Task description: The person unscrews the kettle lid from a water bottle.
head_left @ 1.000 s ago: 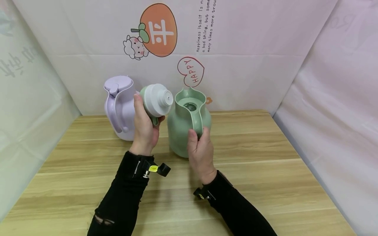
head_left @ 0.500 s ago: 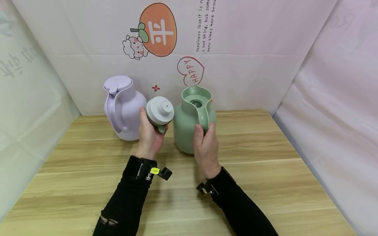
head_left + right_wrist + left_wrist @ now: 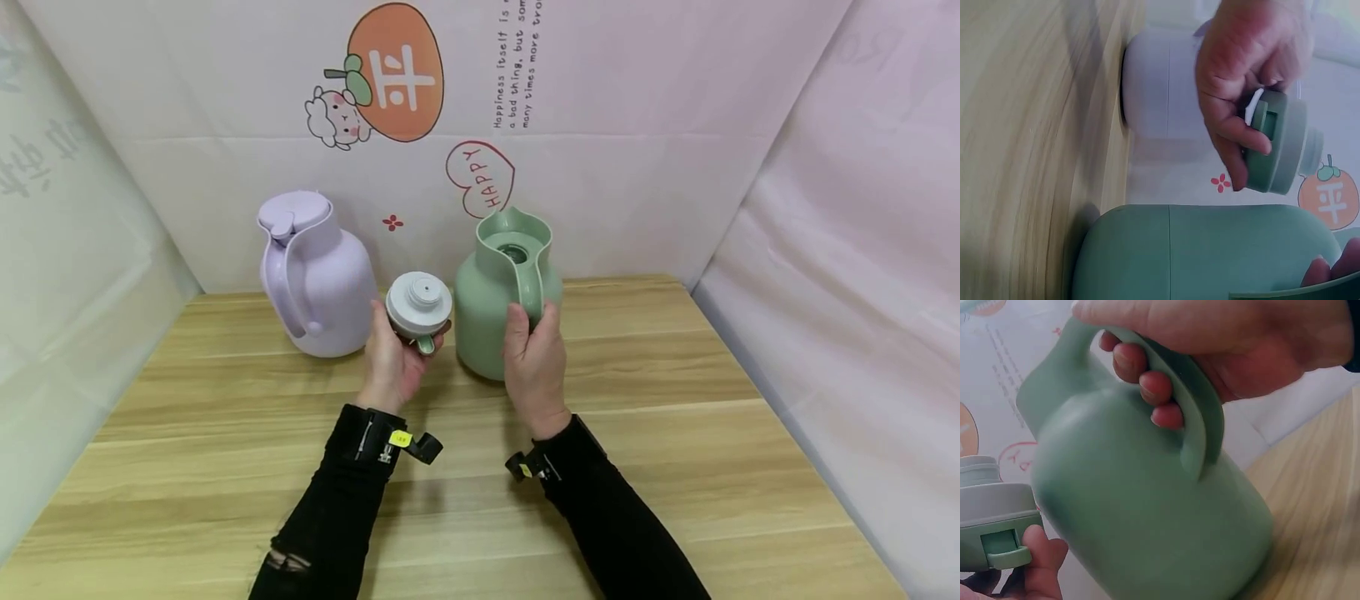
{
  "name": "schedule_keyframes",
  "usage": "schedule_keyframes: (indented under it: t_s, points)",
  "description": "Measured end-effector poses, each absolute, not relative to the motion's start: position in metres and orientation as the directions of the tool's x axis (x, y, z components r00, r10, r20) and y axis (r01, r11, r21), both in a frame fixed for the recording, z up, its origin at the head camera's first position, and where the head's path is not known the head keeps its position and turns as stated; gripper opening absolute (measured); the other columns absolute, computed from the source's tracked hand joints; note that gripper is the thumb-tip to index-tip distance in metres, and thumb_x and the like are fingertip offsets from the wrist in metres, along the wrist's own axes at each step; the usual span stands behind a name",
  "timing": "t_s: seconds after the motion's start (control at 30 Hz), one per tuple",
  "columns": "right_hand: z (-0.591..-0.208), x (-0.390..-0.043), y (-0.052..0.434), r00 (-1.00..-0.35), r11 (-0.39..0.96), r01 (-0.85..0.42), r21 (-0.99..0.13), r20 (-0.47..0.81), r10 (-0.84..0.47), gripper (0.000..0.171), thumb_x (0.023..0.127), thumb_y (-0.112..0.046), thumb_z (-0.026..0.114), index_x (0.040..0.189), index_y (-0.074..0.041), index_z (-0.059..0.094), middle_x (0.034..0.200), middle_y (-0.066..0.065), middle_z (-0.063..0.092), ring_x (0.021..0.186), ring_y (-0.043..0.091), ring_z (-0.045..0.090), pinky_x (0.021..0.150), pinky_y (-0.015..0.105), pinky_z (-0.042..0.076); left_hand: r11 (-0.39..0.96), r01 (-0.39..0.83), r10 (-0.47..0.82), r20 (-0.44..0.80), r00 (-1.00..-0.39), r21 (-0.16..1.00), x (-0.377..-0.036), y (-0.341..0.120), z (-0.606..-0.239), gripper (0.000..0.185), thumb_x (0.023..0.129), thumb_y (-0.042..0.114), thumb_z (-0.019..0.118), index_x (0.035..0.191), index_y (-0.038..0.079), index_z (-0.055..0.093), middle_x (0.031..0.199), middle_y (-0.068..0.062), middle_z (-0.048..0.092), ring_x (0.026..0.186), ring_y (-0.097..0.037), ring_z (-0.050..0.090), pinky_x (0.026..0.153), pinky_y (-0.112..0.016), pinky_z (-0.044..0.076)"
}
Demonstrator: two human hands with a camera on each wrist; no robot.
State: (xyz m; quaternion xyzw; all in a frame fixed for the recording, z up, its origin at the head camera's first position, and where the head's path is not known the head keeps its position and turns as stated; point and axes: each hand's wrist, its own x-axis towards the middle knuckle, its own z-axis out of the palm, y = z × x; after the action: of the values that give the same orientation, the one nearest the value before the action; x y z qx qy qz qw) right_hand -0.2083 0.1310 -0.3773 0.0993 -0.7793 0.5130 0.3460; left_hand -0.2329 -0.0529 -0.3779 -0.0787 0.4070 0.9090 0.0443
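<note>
Your right hand's fingers (image 3: pixel 531 321) hide the green jug's (image 3: pixel 491 312) lower handle; the wall's small print (image 3: pixel 517 62) is unreadable.

Black sleeves (image 3: pixel 330 517), left apparently torn

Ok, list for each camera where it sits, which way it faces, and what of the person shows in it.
Head: above, facing forward and down at the wooden table; both black sleeves, left hand holding the green-and-white jug lid, right hand on the handle of the green plastic jug.
Left wrist: beside the green plastic jug, facing rightward; the right hand's fingers curl round its handle.
Right wrist: low, facing leftward; the left hand grips the lid, lilac plastic jug behind.
Shared: all three show the green jug and lid.
</note>
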Motion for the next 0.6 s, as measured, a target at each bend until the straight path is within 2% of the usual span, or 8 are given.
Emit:
schedule_keyframes:
  t_s: [0.13,0.27,0.6]
  points:
    - [-0.377,-0.211,0.134,-0.743,0.451,-0.51,-0.732,0.64,0.198,0.053,0.112,-0.051,0.037,0.119,0.001,0.047,0.069,0.007,0.055,0.056,0.017,0.056,0.055,0.035,0.048,-0.664,-0.171,0.031,-0.202,-0.979,0.728,-0.236,-0.051,-0.388,0.074,0.108,0.065,0.01,0.149,0.02,0.051,0.109,-0.005,0.076,0.1,-0.022,0.074,0.074,-0.024,0.056]
    - [-0.377,-0.214,0.137,-0.746,0.443,-0.511,-0.736,0.636,0.196,0.053,0.112,-0.051,0.037,0.119,0.001,0.047,0.069,0.007,0.055,0.057,0.017,0.056,0.054,0.035,0.048,-0.666,-0.189,0.035,-0.223,-0.974,0.721,-0.239,-0.049,-0.397,0.073,0.108,0.065,0.011,0.152,0.02,0.047,0.113,-0.006,0.075,0.1,-0.022,0.075,0.076,-0.024,0.056]
    - [-0.377,-0.219,0.143,-0.757,0.43,-0.503,-0.749,0.622,0.198,0.049,0.112,-0.046,0.039,0.119,0.002,0.046,0.07,0.008,0.055,0.059,0.018,0.056,0.056,0.034,0.048,-0.68,-0.259,0.091,-0.272,-0.958,0.686,-0.242,-0.044,-0.416,0.067,0.109,0.063,0.019,0.155,0.021,0.042,0.141,-0.014,0.056,0.105,-0.021,0.07,0.082,-0.022,0.054]
